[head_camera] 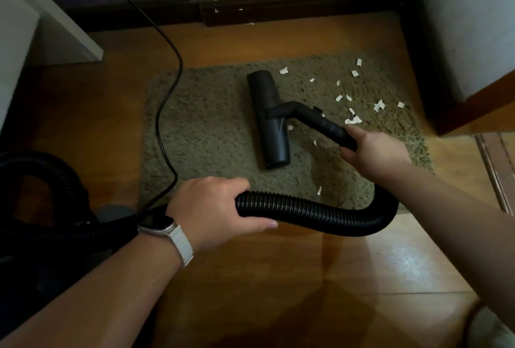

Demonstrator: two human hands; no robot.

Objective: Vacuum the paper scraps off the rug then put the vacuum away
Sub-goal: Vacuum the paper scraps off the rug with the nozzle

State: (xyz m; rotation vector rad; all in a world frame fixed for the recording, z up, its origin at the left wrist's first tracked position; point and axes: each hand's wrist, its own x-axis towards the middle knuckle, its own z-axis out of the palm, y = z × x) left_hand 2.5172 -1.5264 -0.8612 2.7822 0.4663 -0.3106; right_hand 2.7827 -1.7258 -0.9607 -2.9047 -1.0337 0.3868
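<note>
A shaggy olive rug (211, 136) lies on the wooden floor. The black vacuum floor nozzle (269, 122) rests flat on its middle. Several white paper scraps (379, 105) are scattered over the rug's right half, to the right of the nozzle. My right hand (373, 150) grips the black tube end joined to the nozzle. My left hand (214, 208), with a white-strapped watch on its wrist, grips the ribbed black hose (320, 214), which curves along the rug's near edge up to my right hand. The vacuum body (33, 197) sits dark at the far left.
The black power cord (164, 113) runs from the top left down across the rug's left edge. A white cabinet (41, 33) stands at the left and white furniture (471, 27) at the right. A dark skirting board (292, 7) runs behind the rug.
</note>
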